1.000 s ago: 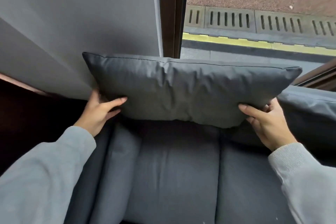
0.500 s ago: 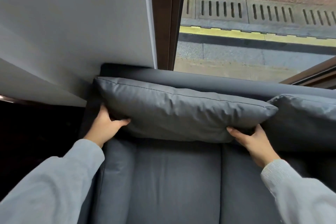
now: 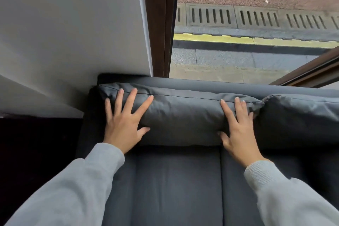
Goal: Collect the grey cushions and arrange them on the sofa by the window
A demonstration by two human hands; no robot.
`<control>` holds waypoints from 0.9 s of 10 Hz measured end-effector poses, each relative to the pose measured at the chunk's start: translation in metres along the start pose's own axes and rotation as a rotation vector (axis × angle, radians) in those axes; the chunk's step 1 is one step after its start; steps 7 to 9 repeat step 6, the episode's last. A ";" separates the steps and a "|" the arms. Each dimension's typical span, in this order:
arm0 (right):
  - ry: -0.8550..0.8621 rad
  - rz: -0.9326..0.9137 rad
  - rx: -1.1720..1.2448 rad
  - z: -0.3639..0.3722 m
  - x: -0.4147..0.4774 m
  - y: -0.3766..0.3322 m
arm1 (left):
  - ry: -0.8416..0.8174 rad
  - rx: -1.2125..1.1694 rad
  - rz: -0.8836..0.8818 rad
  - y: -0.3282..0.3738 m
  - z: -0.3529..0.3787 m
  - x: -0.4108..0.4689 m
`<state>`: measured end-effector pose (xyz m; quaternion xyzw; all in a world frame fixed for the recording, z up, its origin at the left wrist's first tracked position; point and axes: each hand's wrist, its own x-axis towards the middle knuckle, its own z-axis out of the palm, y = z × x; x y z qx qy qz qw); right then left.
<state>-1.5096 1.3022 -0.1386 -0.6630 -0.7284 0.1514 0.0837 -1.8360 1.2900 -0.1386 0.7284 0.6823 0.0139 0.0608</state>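
Note:
A grey cushion [image 3: 183, 115] stands upright against the backrest of the dark grey sofa [image 3: 176, 185], at the sofa's left end. My left hand [image 3: 124, 124] lies flat on the cushion's left part with its fingers spread. My right hand [image 3: 238, 130] presses flat on the cushion's right part, fingers apart. Neither hand grips it. A second grey cushion [image 3: 300, 119] leans against the backrest directly to the right, touching the first one.
Behind the sofa rise a white wall [image 3: 69, 33] and a dark brown window frame [image 3: 159, 24]. Through the glass I see pavement, a yellow line and drain grates [image 3: 238, 18]. A dark area lies left of the sofa.
The cushion came down from mid-air and now rests against the backrest. Both hands let go of its lower corners and moved onto its front face, palms flat.

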 end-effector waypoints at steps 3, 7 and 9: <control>-0.100 -0.007 -0.197 0.004 0.012 0.001 | -0.111 0.117 -0.054 0.009 0.002 0.010; -0.161 0.078 -0.303 -0.048 -0.054 -0.005 | -0.114 0.258 -0.060 0.056 -0.043 -0.053; -0.161 0.078 -0.303 -0.048 -0.054 -0.005 | -0.114 0.258 -0.060 0.056 -0.043 -0.053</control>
